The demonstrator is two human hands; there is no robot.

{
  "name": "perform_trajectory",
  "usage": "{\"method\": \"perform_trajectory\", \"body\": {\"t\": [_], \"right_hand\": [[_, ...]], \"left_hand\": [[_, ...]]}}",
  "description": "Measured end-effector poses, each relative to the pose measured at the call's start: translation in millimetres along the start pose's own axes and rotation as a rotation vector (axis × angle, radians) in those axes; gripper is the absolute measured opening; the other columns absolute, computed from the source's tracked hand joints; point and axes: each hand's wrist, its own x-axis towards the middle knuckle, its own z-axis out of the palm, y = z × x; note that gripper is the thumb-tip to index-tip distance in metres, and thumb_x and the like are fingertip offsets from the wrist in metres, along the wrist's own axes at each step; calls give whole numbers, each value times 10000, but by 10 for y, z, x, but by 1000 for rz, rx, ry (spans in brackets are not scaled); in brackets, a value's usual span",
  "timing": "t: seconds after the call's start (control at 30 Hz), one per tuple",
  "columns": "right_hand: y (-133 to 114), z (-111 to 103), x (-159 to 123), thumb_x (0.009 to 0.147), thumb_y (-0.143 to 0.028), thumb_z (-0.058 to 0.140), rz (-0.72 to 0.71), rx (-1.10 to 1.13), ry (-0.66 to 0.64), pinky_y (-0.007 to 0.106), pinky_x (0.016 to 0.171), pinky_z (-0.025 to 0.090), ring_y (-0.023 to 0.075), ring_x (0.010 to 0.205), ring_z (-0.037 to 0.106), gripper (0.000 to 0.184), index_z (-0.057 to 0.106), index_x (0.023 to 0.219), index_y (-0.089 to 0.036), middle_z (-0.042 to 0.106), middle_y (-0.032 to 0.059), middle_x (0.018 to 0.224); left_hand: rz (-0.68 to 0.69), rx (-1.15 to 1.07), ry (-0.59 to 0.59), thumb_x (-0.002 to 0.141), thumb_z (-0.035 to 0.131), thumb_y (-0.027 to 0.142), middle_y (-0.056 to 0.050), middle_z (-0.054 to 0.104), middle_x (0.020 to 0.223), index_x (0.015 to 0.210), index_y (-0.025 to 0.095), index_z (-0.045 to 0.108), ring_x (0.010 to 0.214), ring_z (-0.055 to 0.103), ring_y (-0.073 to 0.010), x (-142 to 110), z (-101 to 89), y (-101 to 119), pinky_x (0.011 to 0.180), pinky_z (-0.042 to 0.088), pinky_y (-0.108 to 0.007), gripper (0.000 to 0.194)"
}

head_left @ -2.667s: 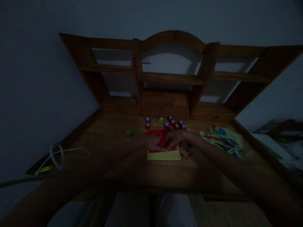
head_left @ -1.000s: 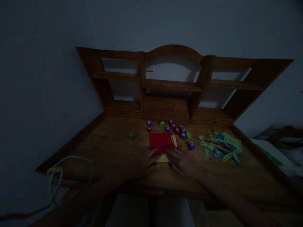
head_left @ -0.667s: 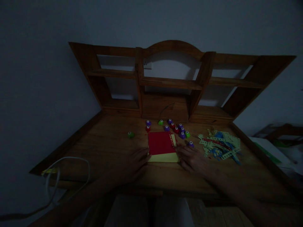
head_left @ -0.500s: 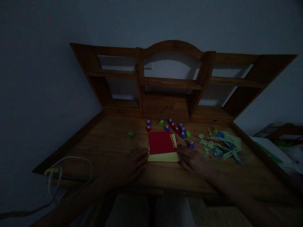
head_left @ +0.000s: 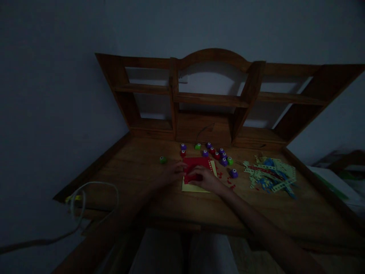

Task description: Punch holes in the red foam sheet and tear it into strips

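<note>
A red paper sheet (head_left: pixel 196 161) lies on a pale yellow paper sheet (head_left: pixel 196 188) on the wooden desk, with a row of small punched holes along its right side. My right hand (head_left: pixel 207 179) bends over the red sheet, thumb and fingertips closing on its lower left part; the exact grip is dim. At the left edge of the sheets is my left hand (head_left: pixel 173 173), fingers stretched and apart, the tips reaching the red sheet. Small red cut-outs (head_left: pixel 229 181) are scattered to the right of the papers.
Several small craft punches in purple (head_left: pixel 234 173), red (head_left: pixel 217 155) and green (head_left: pixel 162 160) stand around the papers. A heap of punched paper strips (head_left: pixel 273 173) lies on the right. Behind rises a wooden shelf (head_left: pixel 211 99). A white cable (head_left: pixel 97 182) loops at the left.
My hands have left the sheets' lower corners and moved up and inward over the red sheet. More red cut-outs show on the desk at the right where my right hand was.
</note>
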Motion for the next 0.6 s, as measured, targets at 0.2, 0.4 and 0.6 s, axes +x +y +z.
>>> {"method": "perform_trajectory", "body": {"t": [0.2, 0.4, 0.6], "right_hand": [[110, 97, 81, 755, -268, 730, -9, 79, -85, 307, 814, 474, 163, 882, 614, 112, 686, 829, -197, 664, 34, 899], [81, 111, 110, 778, -323, 704, -3, 130, -121, 299, 784, 481, 163, 858, 607, 145, 677, 839, -194, 651, 32, 869], [51, 120, 128, 809, -367, 666, 6, 141, -153, 306, 766, 481, 166, 841, 602, 184, 683, 844, -187, 651, 47, 863]], "left_hand": [[84, 179, -87, 800, 643, 372, -71, 556, 1246, 1228, 215, 541, 1185, 471, -232, -30, -44, -72, 1023, 363, -391, 467], [80, 214, -142, 816, 613, 376, -44, 509, 1289, 1284, 233, 483, 1212, 428, -237, -38, -74, -76, 1044, 335, -389, 506], [99, 215, -159, 804, 643, 376, -60, 506, 1280, 1293, 215, 466, 1202, 419, -225, -30, -88, -57, 1047, 318, -368, 545]]}}
